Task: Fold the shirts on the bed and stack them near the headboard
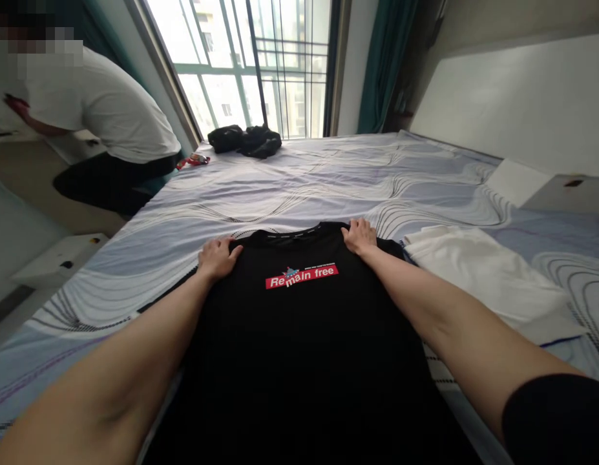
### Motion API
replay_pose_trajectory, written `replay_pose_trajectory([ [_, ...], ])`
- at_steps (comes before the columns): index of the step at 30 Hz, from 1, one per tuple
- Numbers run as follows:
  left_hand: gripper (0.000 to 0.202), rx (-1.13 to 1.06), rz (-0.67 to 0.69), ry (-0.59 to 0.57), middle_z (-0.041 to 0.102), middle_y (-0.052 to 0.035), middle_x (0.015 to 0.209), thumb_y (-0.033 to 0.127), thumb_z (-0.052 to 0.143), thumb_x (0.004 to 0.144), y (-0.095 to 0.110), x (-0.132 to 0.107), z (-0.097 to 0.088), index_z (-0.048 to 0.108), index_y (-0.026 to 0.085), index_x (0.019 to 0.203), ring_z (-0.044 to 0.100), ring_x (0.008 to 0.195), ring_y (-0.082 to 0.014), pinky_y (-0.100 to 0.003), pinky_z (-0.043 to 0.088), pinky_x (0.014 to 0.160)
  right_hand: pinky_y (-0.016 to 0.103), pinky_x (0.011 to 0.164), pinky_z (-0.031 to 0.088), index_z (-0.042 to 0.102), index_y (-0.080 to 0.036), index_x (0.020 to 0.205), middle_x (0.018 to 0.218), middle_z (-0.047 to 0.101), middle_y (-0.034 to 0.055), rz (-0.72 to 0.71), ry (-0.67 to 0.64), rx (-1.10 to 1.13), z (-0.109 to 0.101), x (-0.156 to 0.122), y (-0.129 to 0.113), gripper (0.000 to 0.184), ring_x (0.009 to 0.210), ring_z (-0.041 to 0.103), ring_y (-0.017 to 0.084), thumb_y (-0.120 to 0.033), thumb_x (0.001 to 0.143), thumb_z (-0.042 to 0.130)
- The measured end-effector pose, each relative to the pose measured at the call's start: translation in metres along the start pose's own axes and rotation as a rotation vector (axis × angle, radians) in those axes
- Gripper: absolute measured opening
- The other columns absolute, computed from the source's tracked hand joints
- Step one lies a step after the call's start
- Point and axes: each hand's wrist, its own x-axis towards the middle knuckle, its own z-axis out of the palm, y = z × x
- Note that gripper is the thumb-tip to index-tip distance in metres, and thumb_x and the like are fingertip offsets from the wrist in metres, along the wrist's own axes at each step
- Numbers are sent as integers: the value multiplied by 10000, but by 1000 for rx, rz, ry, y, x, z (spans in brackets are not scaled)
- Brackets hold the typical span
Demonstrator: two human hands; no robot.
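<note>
A black T-shirt [299, 349] lies front side up on the bed, its collar away from me. Across its chest runs a red print with the words "Remain free". My left hand [219, 257] is closed on the left shoulder of the shirt, thumb on top. At the right shoulder, close to the collar, my right hand [360, 236] grips the fabric with its fingers bent. The undersides of the fingers are hidden in both hands. Just right of the shirt rests a white garment [488, 274] with a dark blue edge.
Patterned sheet covers the bed [309, 187]. Black bundled clothing [245, 140] and a small red item [193, 160] sit at the far edge. White and grey flat boxes [546, 187] stand at right. Another person [119, 110] in a white shirt bends at left.
</note>
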Motion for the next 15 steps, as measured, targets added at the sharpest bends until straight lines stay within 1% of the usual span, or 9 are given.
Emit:
replay_pose_trajectory([
  [3,648,31,-41,-59,442,-176,1519,584,315,954,-25,-35,-9,435,228,1482,392,1397,-374,-581,323,1113,499,1098,272,354,-87,1488,1460,461,225,38,-38,11,-6,-31,17,612,1332,410,342,-464,1006,365],
  [5,679,50,-68,-110,328,-143,1617,564,240,962,-43,-63,-19,334,224,1542,293,1474,-351,-594,255,1160,503,1147,219,304,-40,1514,1533,383,238,64,-62,11,-13,-55,33,651,1410,332,344,-443,1004,354],
  [6,688,56,-90,-130,287,-129,1641,553,223,962,-50,-78,-24,304,214,1555,250,1498,-344,-605,232,1170,493,1166,198,288,-21,1521,1562,345,240,52,-82,11,-17,-67,41,663,1443,291,338,-434,1005,341],
  [8,687,66,-134,-145,258,-109,1655,532,213,958,-61,-108,-34,290,213,1562,216,1514,-339,-621,214,1172,445,1192,181,265,0,1533,1596,298,229,1,-119,15,-28,-93,57,679,1484,236,309,-423,1005,320],
  [9,684,73,-155,-135,265,-108,1653,521,215,956,-65,-124,-38,301,211,1559,222,1512,-343,-619,219,1170,421,1198,184,263,4,1536,1603,292,222,-23,-133,18,-34,-107,64,684,1493,229,294,-420,1003,316],
  [11,670,82,-182,-73,305,-124,1636,484,234,949,-67,-154,-44,341,193,1544,254,1499,-353,-602,243,1162,395,1201,200,279,1,1537,1606,300,207,-44,-143,22,-47,-133,73,681,1495,246,276,-410,995,321],
  [13,657,67,-195,2,356,-151,1607,444,267,936,-65,-183,-50,381,173,1524,288,1484,-359,-586,276,1147,398,1205,205,301,-6,1533,1603,313,198,-48,-143,23,-59,-160,78,672,1489,271,272,-391,983,332],
  [15,688,22,-224,53,367,-190,1592,438,267,926,-60,-213,-56,363,113,1524,303,1478,-364,-582,289,1141,397,1214,191,309,-14,1534,1606,311,186,-49,-119,29,-69,-189,82,662,1494,266,266,-370,976,328],
])
